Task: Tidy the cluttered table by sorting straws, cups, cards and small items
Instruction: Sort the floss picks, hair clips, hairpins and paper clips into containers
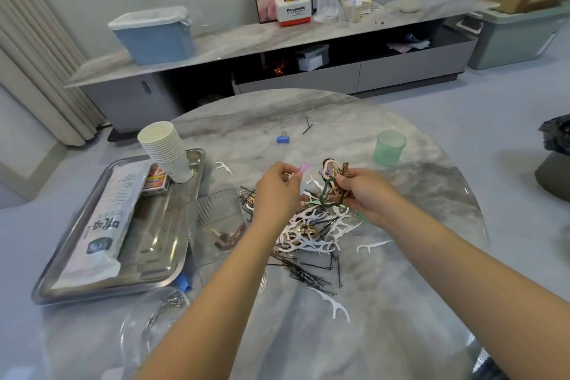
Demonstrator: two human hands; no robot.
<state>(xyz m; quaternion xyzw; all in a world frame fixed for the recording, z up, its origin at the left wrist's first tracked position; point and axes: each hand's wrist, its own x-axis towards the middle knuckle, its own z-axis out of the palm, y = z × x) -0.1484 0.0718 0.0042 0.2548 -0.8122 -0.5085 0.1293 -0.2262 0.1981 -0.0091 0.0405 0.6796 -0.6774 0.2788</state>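
Observation:
A heap of white floss picks (314,231), black hairpins (305,274) and clips lies mid-table. Above it my left hand (277,191) pinches a small purple clip (303,168). My right hand (367,194) grips a tangled bunch of hair ties and brown clips (334,179) with a green loop hanging from it. On the left, a steel tray (172,259) carries a stack of paper cups (166,151), a white straw packet (108,219) and a card box (157,179). A clear plastic box (216,225) with brown clips sits between tray and heap.
A green plastic cup (389,146) stands at the right back of the marble table (385,302). A blue binder clip (282,139) and loose pins lie farther back. A clear bowl (154,321) with metal clips sits near the front left edge. A low cabinet (308,77) is behind.

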